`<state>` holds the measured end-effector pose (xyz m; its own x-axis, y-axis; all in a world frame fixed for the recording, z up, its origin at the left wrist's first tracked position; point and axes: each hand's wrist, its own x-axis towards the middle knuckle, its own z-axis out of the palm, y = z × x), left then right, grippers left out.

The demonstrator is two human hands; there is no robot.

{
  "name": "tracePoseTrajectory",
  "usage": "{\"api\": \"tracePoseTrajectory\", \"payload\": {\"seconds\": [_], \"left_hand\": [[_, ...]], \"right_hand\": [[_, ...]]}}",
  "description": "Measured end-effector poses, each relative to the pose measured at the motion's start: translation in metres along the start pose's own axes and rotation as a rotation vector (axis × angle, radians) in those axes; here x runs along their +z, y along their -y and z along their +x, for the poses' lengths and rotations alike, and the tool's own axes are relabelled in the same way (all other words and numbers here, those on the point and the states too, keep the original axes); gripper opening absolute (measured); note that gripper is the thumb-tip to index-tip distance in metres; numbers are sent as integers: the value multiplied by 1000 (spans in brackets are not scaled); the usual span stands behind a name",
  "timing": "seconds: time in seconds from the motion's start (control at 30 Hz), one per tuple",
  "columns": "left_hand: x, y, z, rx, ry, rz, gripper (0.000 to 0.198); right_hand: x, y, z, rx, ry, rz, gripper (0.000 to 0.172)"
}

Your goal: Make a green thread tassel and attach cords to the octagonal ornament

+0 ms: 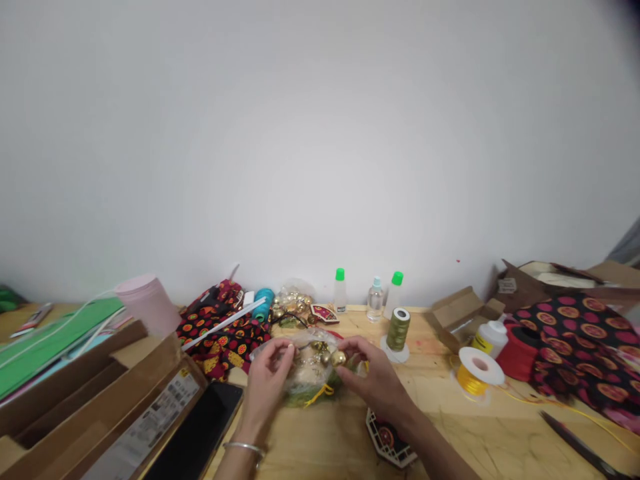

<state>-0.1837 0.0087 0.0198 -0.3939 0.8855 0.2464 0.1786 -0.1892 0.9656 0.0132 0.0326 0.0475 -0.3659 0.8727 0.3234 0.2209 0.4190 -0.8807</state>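
My left hand (265, 381) and my right hand (376, 380) meet over a clear plastic bag (310, 373) of gold beads on the wooden table (480, 433). The left fingers pinch the bag's edge. Between the right fingertips sits a round gold bead (339, 358). A silver bangle circles my left wrist. Under my right wrist lies a hexagonal red-and-black piece (387, 440) with a white lattice rim.
Cardboard boxes (100, 400) and a dark phone (200, 433) lie at left, beside patterned fabric (225, 330). Behind stand small glue bottles (340, 290), an olive thread cone (398, 329), a yellow cord spool (475, 370), a red spool (520, 350). Scissors (580, 447) lie at right.
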Motion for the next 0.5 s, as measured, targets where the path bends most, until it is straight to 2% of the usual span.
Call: {"api": "tracePoseTrajectory", "payload": {"seconds": [0.07,0.13,0.23,0.3,0.4,0.5], "left_hand": [[2,-4,-1,17,-2,-29,22],[4,-9,-3,28,20,-32,20],[7,-16,-5,32,60,-61,19],[7,-19,-6,16,52,-171,19],[4,-19,-4,-30,6,-376,22],[0,-16,-2,-68,-25,-421,28]], "right_hand": [[-3,2,-4,-21,-19,-94,23],[0,0,-8,-48,22,-219,20],[12,-9,-18,-108,253,-446,11],[21,-17,-27,-185,384,-550,8],[27,-25,-32,-286,452,-595,10],[25,-23,-21,-333,462,-572,18]]}}
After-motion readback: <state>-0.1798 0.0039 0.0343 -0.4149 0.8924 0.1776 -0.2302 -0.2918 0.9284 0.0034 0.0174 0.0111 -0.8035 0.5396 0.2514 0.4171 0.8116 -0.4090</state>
